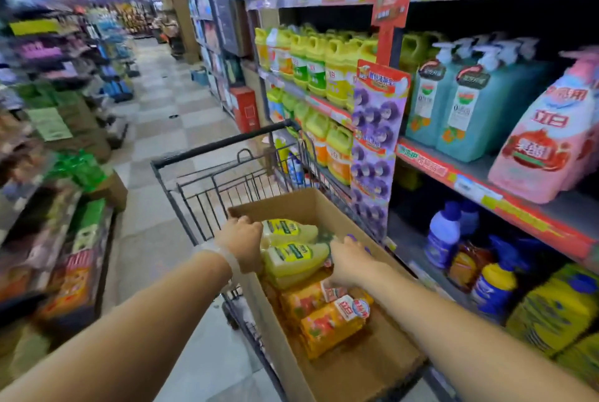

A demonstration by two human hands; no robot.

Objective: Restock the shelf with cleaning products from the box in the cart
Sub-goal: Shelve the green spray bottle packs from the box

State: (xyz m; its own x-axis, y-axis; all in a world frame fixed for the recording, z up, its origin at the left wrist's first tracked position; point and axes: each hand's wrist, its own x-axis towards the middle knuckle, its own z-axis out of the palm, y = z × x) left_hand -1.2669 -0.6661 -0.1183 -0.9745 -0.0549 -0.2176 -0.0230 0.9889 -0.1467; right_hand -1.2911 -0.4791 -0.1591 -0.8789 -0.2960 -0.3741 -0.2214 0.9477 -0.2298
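A brown cardboard box [278, 330] sits in the black wire cart [207, 187]. Inside lie two pale yellow bottles [293, 259] with green labels at the far end, and orange bottles [327, 317] nearer me. My left hand [241, 244] grips the box's left wall beside the yellow bottles. Reaching into the box, my right hand [348, 259] lies on the right side of the yellow bottles, its fingers curled over something purple; what it holds is hidden. The shelf [486, 187] on the right carries yellow jugs, teal pump bottles and pink bottles.
A hanging strip of purple items [372, 149] dangles from the shelf edge just right of the cart. Blue and yellow bottles [492, 281] fill the bottom shelf. Stacked goods line the aisle's left side [77, 174]. The checkered floor [168, 116] runs ahead.
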